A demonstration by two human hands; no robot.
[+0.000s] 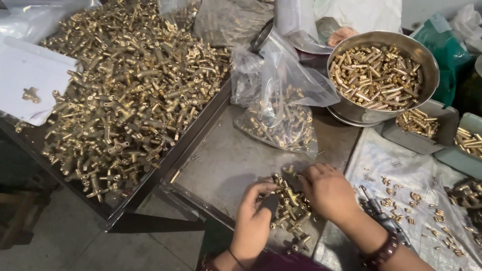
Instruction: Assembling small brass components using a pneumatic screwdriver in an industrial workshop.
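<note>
While both hands work in a small heap of T-shaped brass valve fittings (290,207) on the grey metal tray (226,160), the left hand (253,221) pinches one fitting with curled fingers and the right hand (329,190) rests on the heap, fingertips touching pieces; whether it grips one I cannot tell. Behind lies a clear plastic bag of small brass parts (281,120). Right of it stands a round steel bowl of brass tubes (381,75); a white paper sheet (25,80) lies far left.

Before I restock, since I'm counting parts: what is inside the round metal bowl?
The round metal bowl holds a heap of short brass pins, filling it near the rim. Only the top layer shows; whatever lies beneath is covered.
</note>
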